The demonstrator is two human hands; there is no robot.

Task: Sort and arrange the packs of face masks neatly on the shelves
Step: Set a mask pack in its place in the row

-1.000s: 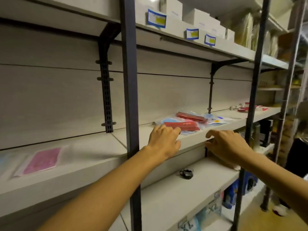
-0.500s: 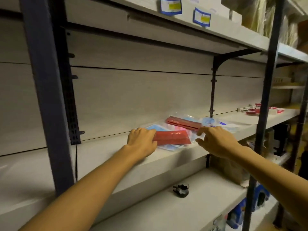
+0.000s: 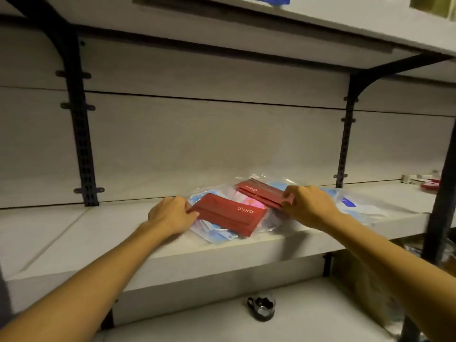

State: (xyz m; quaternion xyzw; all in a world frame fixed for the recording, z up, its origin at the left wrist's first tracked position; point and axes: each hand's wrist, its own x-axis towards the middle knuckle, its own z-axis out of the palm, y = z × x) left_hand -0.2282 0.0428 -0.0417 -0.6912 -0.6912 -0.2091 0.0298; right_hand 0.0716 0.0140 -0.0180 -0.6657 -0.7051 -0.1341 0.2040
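Note:
A heap of face mask packs lies on the middle shelf (image 3: 74, 233). Two red packs top the heap. My left hand (image 3: 170, 214) pinches the left corner of the nearer red pack (image 3: 229, 214). The right end of the farther red pack (image 3: 261, 193) is gripped by my right hand (image 3: 308, 206). Under them lie clear plastic packs of blue masks (image 3: 214, 234) and a pink pack (image 3: 249, 202). More clear packs of blue masks (image 3: 355, 206) spread out to the right of my right hand.
A small dark cup (image 3: 261, 304) stands on the lower shelf (image 3: 197, 324). Black uprights (image 3: 79, 124) and brackets (image 3: 348, 134) run along the back wall, and a dark post (image 3: 441, 206) stands at the right front. Small red and white items (image 3: 427, 182) sit far right.
The view moved closer and to the right. Both hands reached onto the heap: the left took hold of the nearer red pack's corner, the right closed on the farther red pack.

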